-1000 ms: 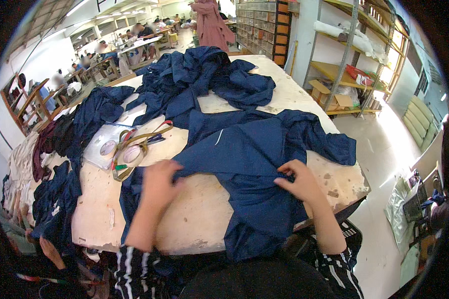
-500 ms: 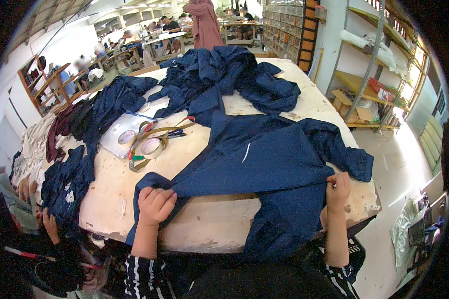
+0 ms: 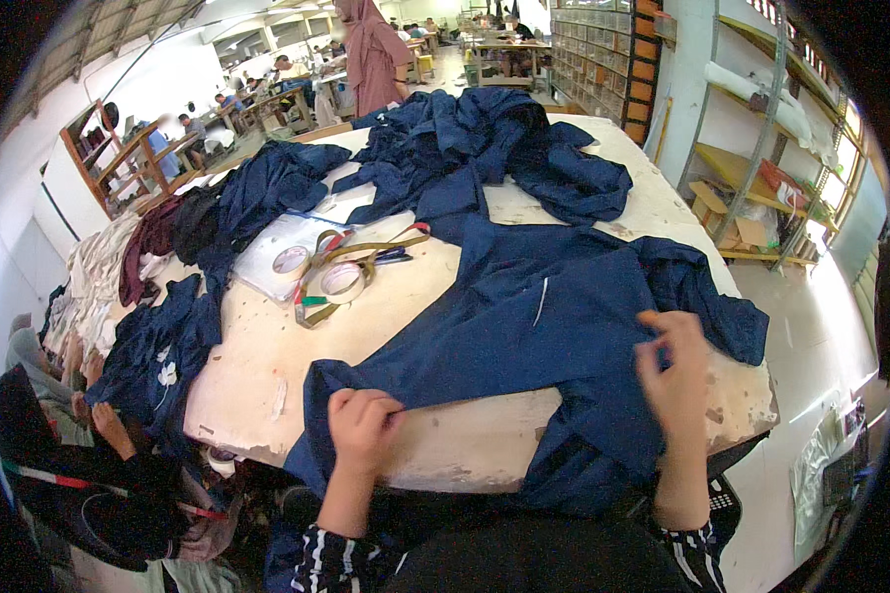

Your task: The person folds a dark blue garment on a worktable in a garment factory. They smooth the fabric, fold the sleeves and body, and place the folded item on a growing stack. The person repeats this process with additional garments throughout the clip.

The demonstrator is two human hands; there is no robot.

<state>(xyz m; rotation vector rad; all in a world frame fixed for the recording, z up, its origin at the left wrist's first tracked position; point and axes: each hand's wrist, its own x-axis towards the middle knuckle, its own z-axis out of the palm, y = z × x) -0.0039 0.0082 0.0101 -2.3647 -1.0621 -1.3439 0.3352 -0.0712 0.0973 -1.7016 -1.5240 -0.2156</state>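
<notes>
A navy blue garment (image 3: 524,306) lies spread across the near half of the table, a thin white strip showing on its upper face. Its near edge runs between my hands, and part of it drapes over the table's front edge. My left hand (image 3: 364,430) is closed at this edge on the left, with fingers curled on the cloth. Over the garment's right side, my right hand (image 3: 677,371) is raised with thumb and forefinger apart, slightly blurred and holding nothing visible. Beside the garment are tape rolls (image 3: 343,284) and a looped measuring tape (image 3: 368,245).
A heap of navy cloth (image 3: 485,133) covers the far part of the pale worn table (image 3: 237,381). Maroon, black and cream cloths (image 3: 94,272) lie along the left, where another person's hand (image 3: 114,430) rests by navy fabric. Metal shelves (image 3: 752,168) stand right.
My right hand has let go of the garment's near edge and lifted, its fingers spreading. The stretched edge has slackened. The view has shifted, and a person in the background has turned.
</notes>
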